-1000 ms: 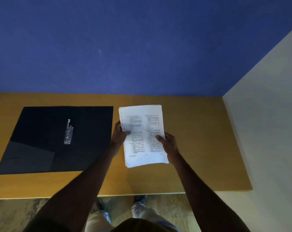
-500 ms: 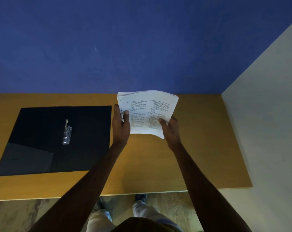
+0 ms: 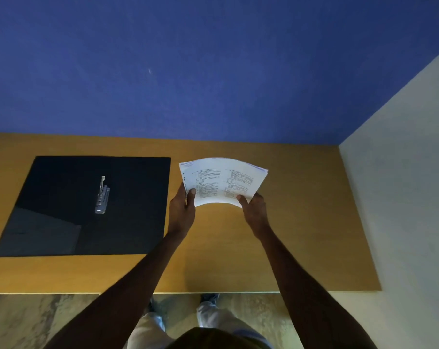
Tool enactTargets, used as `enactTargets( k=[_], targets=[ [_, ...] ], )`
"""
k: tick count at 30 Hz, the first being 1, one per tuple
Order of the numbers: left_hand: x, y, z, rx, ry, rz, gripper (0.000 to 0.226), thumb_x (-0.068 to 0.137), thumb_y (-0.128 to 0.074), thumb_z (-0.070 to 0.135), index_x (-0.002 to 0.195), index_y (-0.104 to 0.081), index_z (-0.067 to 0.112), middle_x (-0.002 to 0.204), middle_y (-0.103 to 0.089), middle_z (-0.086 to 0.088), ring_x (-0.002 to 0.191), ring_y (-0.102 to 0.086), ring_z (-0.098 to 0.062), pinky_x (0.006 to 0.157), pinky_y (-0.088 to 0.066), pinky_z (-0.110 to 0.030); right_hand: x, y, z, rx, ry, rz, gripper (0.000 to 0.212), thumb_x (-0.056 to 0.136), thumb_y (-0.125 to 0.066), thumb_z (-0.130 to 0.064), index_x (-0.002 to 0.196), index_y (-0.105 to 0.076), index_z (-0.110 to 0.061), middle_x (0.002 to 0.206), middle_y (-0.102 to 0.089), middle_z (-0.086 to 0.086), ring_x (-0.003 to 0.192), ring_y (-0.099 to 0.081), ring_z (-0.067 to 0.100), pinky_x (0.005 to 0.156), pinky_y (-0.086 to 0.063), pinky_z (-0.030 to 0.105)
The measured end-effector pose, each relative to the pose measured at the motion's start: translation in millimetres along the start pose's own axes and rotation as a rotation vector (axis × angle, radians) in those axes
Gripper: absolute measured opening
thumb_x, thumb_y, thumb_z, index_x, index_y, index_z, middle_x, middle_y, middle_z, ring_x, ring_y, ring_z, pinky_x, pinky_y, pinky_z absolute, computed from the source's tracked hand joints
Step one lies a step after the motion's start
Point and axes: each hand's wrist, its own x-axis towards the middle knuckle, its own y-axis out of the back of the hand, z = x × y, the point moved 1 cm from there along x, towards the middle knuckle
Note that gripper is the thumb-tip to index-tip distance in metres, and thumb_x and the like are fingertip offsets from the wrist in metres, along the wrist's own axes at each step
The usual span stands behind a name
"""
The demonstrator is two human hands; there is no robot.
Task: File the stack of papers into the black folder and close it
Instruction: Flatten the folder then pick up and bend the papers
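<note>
The black folder lies open and flat on the left half of the wooden table, its metal clip standing in the middle. A stack of white printed papers is held upright above the table just right of the folder, bowed outward. My left hand grips the stack's left edge with the thumb on the front sheet. My right hand grips its lower right corner.
A blue wall rises behind the table and a pale wall closes the right side. The table's front edge runs above my legs and the floor.
The stack went from lying tilted toward me to standing on edge farther back; since half a second ago it has come down slightly and bowed more. The folder has not moved.
</note>
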Motion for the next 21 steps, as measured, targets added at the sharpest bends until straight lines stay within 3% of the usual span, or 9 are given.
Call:
enactTargets(
  k=[3,6,9,11,13,15,17,19,21],
  targets=[
    [4,0,3,-0.060,0.040,0.005,0.039,0.116,-0.048,0.017,0.152,-0.058,0.006,0.137,-0.074,-0.008,0.123,-0.072,-0.026,0.093,-0.064,-0.043,3,5,-4,0.022,0.034,-0.008,0.029,0.104,-0.065,-0.002,0.132,-0.073,0.003,0.128,-0.078,0.016,0.121,-0.075,0.034,0.106,-0.061,0.047],
    [10,0,5,-0.163,0.144,-0.020,0.033,0.115,-0.051,0.012,0.145,-0.061,0.001,0.135,-0.074,-0.011,0.128,-0.071,-0.032,0.098,-0.062,-0.044,12,15,-17,0.067,0.095,-0.025,0.025,0.105,-0.067,-0.005,0.126,-0.077,0.003,0.119,-0.081,0.016,0.115,-0.078,0.037,0.100,-0.062,0.050],
    [19,-1,6,-0.305,0.271,-0.113,0.038,0.113,-0.054,0.011,0.151,-0.052,0.004,0.147,-0.065,-0.009,0.144,-0.060,-0.032,0.113,-0.055,-0.044,33,28,-41,-0.112,0.200,-0.086,0.023,0.103,-0.070,-0.009,0.120,-0.081,0.003,0.111,-0.083,0.018,0.103,-0.081,0.034,0.090,-0.064,0.055],
    [24,0,7,-0.252,0.385,-0.068,0.060,0.107,-0.068,0.016,0.158,-0.038,0.008,0.157,-0.048,-0.009,0.156,-0.044,-0.034,0.118,-0.047,-0.044,45,35,-59,-0.337,0.297,-0.152,0.022,0.103,-0.071,-0.014,0.115,-0.084,-0.001,0.105,-0.084,0.016,0.097,-0.080,0.034,0.084,-0.062,0.052],
    [28,8,8,-0.063,0.477,0.058,0.102,0.095,-0.084,0.022,0.172,-0.017,0.010,0.173,-0.024,-0.015,0.164,-0.026,-0.041,0.128,-0.037,-0.058,52,40,-78,-0.611,0.401,-0.191,0.023,0.103,-0.069,-0.020,0.118,-0.085,-0.012,0.112,-0.083,0.008,0.105,-0.078,0.031,0.087,-0.061,0.043],
    [33,22,10,0.059,0.354,0.146,0.122,0.089,-0.089,0.023,0.175,-0.003,0.010,0.181,-0.007,-0.016,0.168,-0.015,-0.045,0.132,-0.028,-0.066,53,43,-94,-0.868,0.472,-0.170,0.027,0.103,-0.065,-0.026,0.122,-0.083,-0.027,0.122,-0.081,-0.002,0.113,-0.075,0.024,0.092,-0.060,0.036],
    [41,36,12,0.167,0.095,0.173,0.124,0.088,-0.090,0.024,0.175,-0.003,0.006,0.183,-0.003,-0.015,0.171,-0.009,-0.039,0.136,-0.018,-0.060,52,41,-103,-1.052,0.522,-0.145,0.032,0.102,-0.060,-0.028,0.124,-0.081,-0.036,0.124,-0.080,-0.007,0.113,-0.075,0.024,0.092,-0.059,0.036],
    [51,44,13,0.161,-0.087,0.101,0.112,0.092,-0.086,0.022,0.174,-0.011,0.006,0.184,-0.010,-0.010,0.172,-0.008,-0.033,0.138,-0.014,-0.054,51,37,-105,-1.159,0.525,-0.144,0.034,0.102,-0.057,-0.029,0.127,-0.078,-0.039,0.127,-0.078,-0.006,0.115,-0.075,0.027,0.095,-0.058,0.036],
    [56,44,13,0.113,-0.146,-0.055,0.085,0.100,-0.077,0.015,0.171,-0.032,0.015,0.181,-0.025,0.002,0.173,-0.007,-0.028,0.138,-0.020,-0.054,49,34,-103,-1.191,0.492,-0.148,0.034,0.104,-0.055,-0.032,0.130,-0.076,-0.039,0.129,-0.077,-0.004,0.118,-0.075,0.028,0.099,-0.058,0.036]
  ],
)
